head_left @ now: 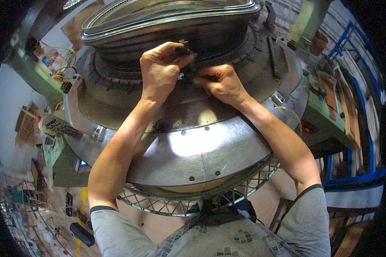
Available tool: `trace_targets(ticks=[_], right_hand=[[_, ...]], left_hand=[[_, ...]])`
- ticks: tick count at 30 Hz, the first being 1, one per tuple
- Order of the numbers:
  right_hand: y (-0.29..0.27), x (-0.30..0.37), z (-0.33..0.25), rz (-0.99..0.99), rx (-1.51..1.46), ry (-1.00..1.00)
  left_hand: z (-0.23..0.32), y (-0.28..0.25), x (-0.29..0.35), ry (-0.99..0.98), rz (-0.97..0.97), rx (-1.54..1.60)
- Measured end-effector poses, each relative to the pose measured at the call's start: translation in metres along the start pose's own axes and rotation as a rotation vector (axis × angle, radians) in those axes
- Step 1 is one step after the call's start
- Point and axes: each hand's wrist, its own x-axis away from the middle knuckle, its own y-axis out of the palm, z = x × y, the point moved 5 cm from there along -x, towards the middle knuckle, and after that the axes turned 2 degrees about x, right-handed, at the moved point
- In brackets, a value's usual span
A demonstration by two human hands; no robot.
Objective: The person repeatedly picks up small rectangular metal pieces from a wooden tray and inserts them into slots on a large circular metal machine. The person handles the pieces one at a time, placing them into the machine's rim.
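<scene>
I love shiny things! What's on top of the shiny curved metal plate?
Four round screws show on the plate between the forearms. What the forearms cover can't be seen.

– How are the left forearm (126, 137) and the right forearm (278, 135) placed?
– They reach forward and converge.
– And at their ends?
– The left hand (159, 68) is higher, its fingers (168, 48) curled; the right hand (224, 84) is near, its bent fingers blurred.

Dim, glaring white on the near metal ring (203, 158). Bent toward black edges (fisheye), blurred around the right hand (224, 85).
</scene>
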Motion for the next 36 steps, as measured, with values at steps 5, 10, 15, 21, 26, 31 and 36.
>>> trace_targets(ticks=[5, 10, 15, 21, 26, 31, 36], right_hand=[[0.000, 0.000, -0.003, -0.018, 0.042, 0.018], [0.000, -0.002, 0.001, 0.016, -0.165, 0.120], [-0.003, -0.003, -0.004, 0.059, -0.095, 0.081], [-0.005, -0.003, -0.005, -0.019, -0.221, 0.161], [-0.001, -0.001, 0.003, -0.154, -0.357, 0.329], [-0.008, -0.009, 0.011, 0.072, -0.292, 0.151], [-0.012, -0.022, 0.024, 0.206, 0.008, 0.122]], left_hand=[[0.002, 0.002, 0.002, 0.053, -0.026, -0.020], [-0.001, 0.003, -0.001, 0.021, -0.076, 0.030], [0.000, 0.007, -0.001, 0.025, -0.104, 0.045], [0.003, 0.009, -0.004, -0.002, -0.197, -0.046], [0.001, 0.007, -0.003, 0.017, -0.227, -0.006], [-0.001, -0.002, -0.002, 0.076, -0.036, -0.068], [0.010, -0.001, 0.001, 0.402, -0.079, -0.693]])
